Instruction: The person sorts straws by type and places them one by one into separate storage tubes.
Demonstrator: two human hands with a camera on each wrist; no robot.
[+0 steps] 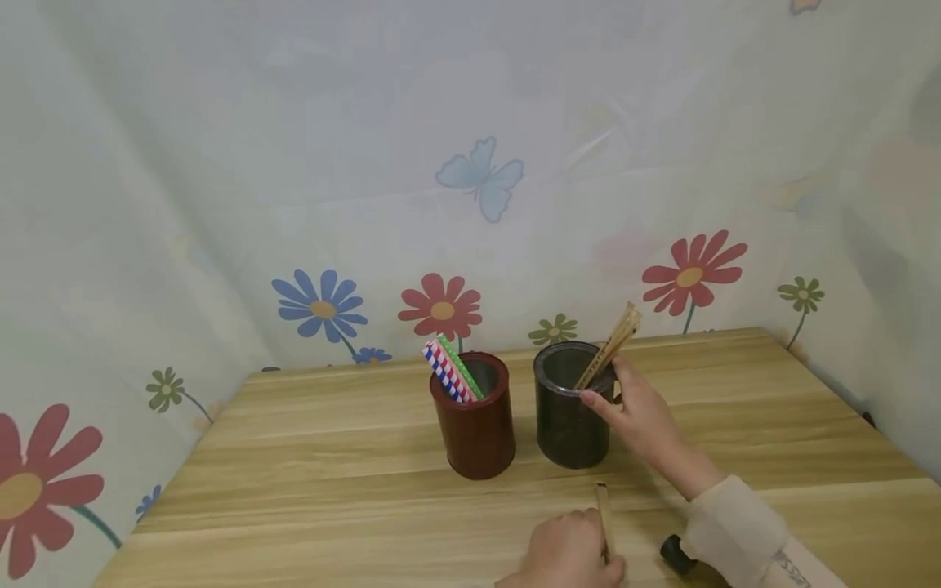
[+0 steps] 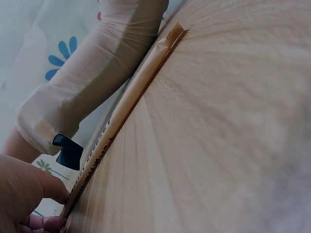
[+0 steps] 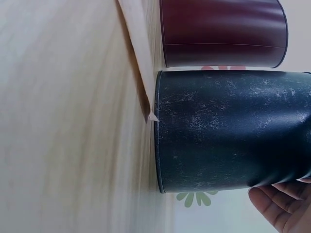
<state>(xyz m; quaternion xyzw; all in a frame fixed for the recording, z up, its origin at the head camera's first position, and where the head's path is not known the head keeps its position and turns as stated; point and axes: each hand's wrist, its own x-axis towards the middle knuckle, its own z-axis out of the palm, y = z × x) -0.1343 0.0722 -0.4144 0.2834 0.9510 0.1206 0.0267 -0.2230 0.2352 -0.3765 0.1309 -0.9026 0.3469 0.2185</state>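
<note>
My left hand [image 1: 569, 551] is low at the table's front, pinching one end of a slim brown paper-wrapped stick [image 2: 131, 99]. Dark print runs along the wrapper, and its far end points toward the cups. My right hand [image 1: 647, 412] grips the black cup [image 1: 572, 433] on its right side, thumb at the front rim. In the right wrist view, its fingers [image 3: 277, 201] press against the cup's wall near the top. Several similar wrapped sticks [image 1: 613, 343] lean out of this cup to the right, beside the right hand.
Left of the black cup stands a dark red cup [image 1: 478, 441] holding striped and green dotted paper sticks [image 1: 452, 371]. A small black object [image 1: 676, 555] shows by the right cuff. Behind the wooden table [image 1: 331, 457] hangs a flowered sheet [image 1: 367, 122].
</note>
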